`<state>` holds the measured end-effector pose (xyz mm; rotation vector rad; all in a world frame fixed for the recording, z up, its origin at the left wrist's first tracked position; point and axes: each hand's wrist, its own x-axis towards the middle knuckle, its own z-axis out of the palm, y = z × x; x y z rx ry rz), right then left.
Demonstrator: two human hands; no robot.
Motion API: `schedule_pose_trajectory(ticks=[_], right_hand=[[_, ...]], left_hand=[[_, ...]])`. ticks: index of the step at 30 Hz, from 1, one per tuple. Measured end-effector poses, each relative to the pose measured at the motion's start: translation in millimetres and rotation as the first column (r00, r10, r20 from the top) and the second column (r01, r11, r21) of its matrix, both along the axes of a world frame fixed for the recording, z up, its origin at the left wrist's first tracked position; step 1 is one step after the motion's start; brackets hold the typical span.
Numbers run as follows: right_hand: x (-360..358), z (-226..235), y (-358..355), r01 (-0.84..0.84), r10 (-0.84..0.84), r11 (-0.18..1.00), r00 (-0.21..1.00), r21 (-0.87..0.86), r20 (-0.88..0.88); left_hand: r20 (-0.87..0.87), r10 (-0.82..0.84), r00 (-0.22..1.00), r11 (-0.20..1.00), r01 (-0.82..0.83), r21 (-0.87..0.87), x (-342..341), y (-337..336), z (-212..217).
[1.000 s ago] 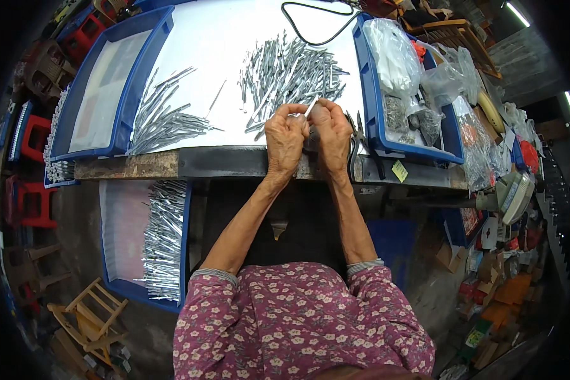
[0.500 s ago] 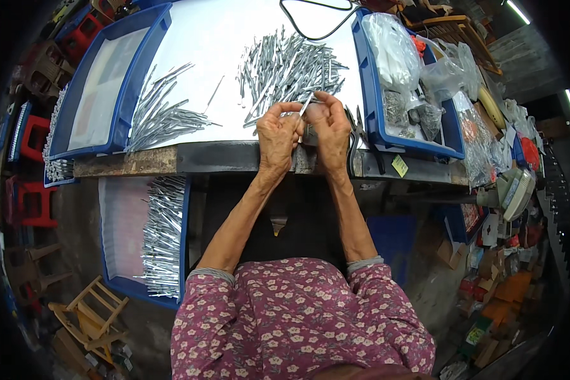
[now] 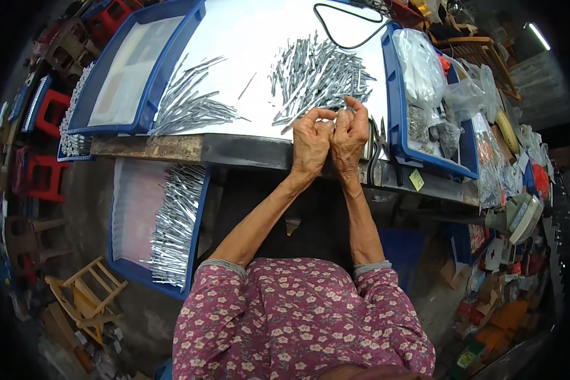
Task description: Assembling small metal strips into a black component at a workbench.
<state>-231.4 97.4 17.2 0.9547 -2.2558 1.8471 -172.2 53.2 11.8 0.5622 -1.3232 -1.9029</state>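
Head camera, looking down: both hands sit pressed together at the near edge of the white worktop (image 3: 259, 38), about where they were a second ago, though the heap of grey metal rods (image 3: 316, 73) beyond them now shows more fully above the knuckles. The left hand (image 3: 310, 144) and right hand (image 3: 351, 136) are closed, fingertips meeting around a small metal piece (image 3: 342, 111); it is too small to tell its shape.

Two loose piles of rods lie on the worktop: the heap ahead of the hands and a fanned bundle (image 3: 190, 104) to the left. A third batch fills a blue tray (image 3: 171, 221) below the bench. Two more blue trays flank the top, one at the left (image 3: 133, 69), one at the right (image 3: 424, 107) holding clear bags.

Between the piles the white surface lies bare; the bench's front edge (image 3: 234, 152) runs just under the wrists.
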Motion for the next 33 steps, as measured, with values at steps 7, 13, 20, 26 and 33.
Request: schedule_pose_trajectory(ticks=[7,13,20,26,33], right_hand=[[-16.8,-7.2,-6.4,-0.109,0.110,0.994,0.992,-0.020,0.067],[-1.8,8.6,7.9,-0.131,0.136,0.990,0.980,-0.044,0.144],[-12.6,-1.3,30.1,-0.109,0.106,0.994,0.986,0.015,0.126],[-35.6,-3.2,44.6,-0.092,0.085,0.978,0.995,0.188,0.047],[-50.5,-8.4,53.5,-0.047,0.095,0.926,0.989,0.375,-0.110]], left_hand=[[0.076,0.011,0.997,0.988,0.001,-0.154,-1.7,-15.6,-3.9],[0.234,0.483,0.844,0.589,-0.115,-0.800,-6.1,-51.3,-2.0],[0.256,0.446,0.857,0.455,0.029,-0.890,-0.6,-75.8,-18.1],[0.242,0.703,0.668,0.255,0.081,-0.963,12.1,-130.2,-26.1],[0.492,0.706,0.509,0.377,0.318,-0.870,15.9,-145.7,-22.0]])
